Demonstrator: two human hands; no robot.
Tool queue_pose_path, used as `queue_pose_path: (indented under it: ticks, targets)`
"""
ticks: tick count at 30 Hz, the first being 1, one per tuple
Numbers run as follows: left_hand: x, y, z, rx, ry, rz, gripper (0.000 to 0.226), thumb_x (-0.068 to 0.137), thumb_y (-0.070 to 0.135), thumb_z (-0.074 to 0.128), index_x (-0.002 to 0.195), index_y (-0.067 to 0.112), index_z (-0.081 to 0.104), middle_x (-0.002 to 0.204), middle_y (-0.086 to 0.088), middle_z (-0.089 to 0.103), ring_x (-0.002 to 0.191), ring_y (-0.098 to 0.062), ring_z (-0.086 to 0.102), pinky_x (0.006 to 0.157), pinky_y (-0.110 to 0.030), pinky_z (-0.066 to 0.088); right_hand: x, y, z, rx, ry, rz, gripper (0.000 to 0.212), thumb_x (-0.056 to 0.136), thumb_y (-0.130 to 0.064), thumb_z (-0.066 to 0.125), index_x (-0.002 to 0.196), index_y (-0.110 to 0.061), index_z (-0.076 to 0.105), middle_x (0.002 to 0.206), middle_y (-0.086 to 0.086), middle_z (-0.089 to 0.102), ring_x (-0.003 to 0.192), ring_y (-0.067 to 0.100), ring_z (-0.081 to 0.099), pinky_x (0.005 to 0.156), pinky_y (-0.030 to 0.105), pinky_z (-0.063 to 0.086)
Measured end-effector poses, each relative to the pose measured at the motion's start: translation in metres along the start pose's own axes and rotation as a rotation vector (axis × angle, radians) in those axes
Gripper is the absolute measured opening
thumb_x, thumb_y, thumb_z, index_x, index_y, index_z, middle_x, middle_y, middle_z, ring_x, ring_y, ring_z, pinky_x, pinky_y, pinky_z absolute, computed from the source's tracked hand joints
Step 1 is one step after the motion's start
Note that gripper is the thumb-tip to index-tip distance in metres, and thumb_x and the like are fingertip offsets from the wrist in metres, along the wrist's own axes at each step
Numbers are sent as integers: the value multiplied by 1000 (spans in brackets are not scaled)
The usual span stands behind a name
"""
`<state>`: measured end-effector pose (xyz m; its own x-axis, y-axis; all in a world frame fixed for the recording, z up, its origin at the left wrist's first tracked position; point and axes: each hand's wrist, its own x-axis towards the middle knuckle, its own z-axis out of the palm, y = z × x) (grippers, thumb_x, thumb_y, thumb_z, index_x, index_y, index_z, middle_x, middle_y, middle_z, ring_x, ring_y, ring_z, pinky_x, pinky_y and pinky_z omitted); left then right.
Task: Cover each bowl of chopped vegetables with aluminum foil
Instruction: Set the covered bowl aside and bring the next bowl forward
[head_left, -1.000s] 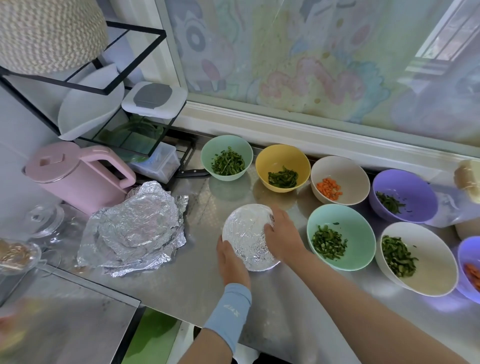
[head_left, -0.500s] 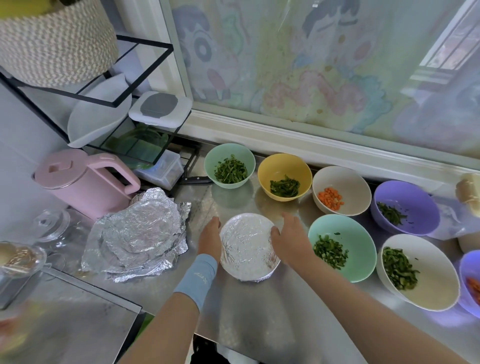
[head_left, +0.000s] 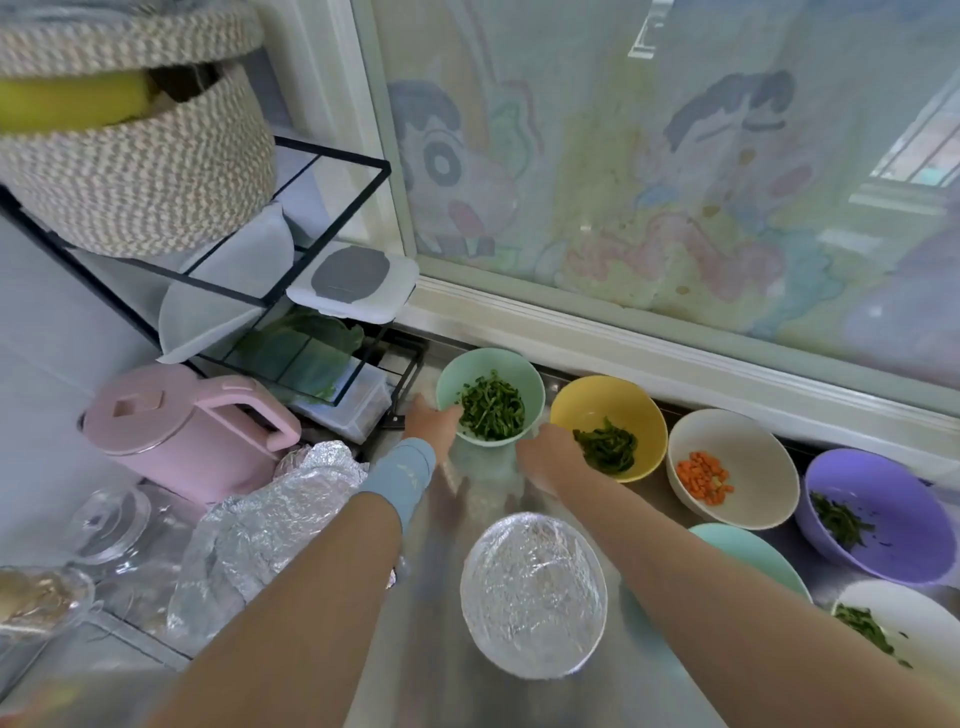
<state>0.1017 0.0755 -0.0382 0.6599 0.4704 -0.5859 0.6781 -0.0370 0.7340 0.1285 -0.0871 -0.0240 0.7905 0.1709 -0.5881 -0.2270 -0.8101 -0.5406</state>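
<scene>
A small green bowl (head_left: 524, 374) of chopped greens stands at the back by the window sill. My left hand (head_left: 431, 423), with a blue wrist sleeve, grips its left wall, thumb at the rim. The fingertips of my right hand (head_left: 545, 452) touch its lower right side. Nearer to me sits a foil-covered bowl (head_left: 535, 592), untouched. A crumpled stack of foil sheets (head_left: 270, 519) lies to the left. Uncovered to the right are a yellow bowl (head_left: 644, 410) of greens, a beige bowl (head_left: 753, 457) of carrot, a purple bowl (head_left: 904, 499), another green bowl (head_left: 748, 545) and a white bowl (head_left: 914, 618).
A pink kettle (head_left: 176, 431) stands at the left, with a black wire rack (head_left: 291, 291) and a woven basket (head_left: 135, 156) above it. A glass lid (head_left: 111, 519) and a glass dish (head_left: 36, 603) sit at the near left. The steel counter (head_left: 483, 499) shows between my arms.
Both hands left the foil-covered bowl and reached back to the small green bowl. The camera tilted up, so the covered bowl now sits lower in view.
</scene>
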Motion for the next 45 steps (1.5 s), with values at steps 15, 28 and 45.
queue_pose_path:
  ticks: [15, 28, 45]
  targets:
    - [13, -25, -10, -127, -42, 43, 38, 73, 37, 62, 111, 31, 57, 125, -12, 52, 103, -30, 60, 93, -52, 53, 34, 0, 39, 336, 207, 152, 40, 87, -14, 50, 124, -6, 38, 110, 20, 58, 94, 37, 63, 82, 51, 55]
    - [-91, -10, -17, -114, -28, 153, 55, 81, 63, 49, 125, 31, 55, 122, -5, 58, 105, -29, 61, 76, -48, 59, -78, 30, -31, 190, 167, -232, 16, 93, -24, 42, 110, -23, 43, 84, 2, 62, 71, 19, 59, 57, 30, 41]
    - [-242, -88, 21, 322, -408, 128, 43, 92, 51, 51, 127, 26, 42, 116, -5, 57, 94, -26, 65, 62, -37, 61, -221, 138, -26, 37, 169, -102, 43, 91, -31, 49, 134, -35, 45, 98, -2, 59, 88, 21, 61, 78, 36, 53]
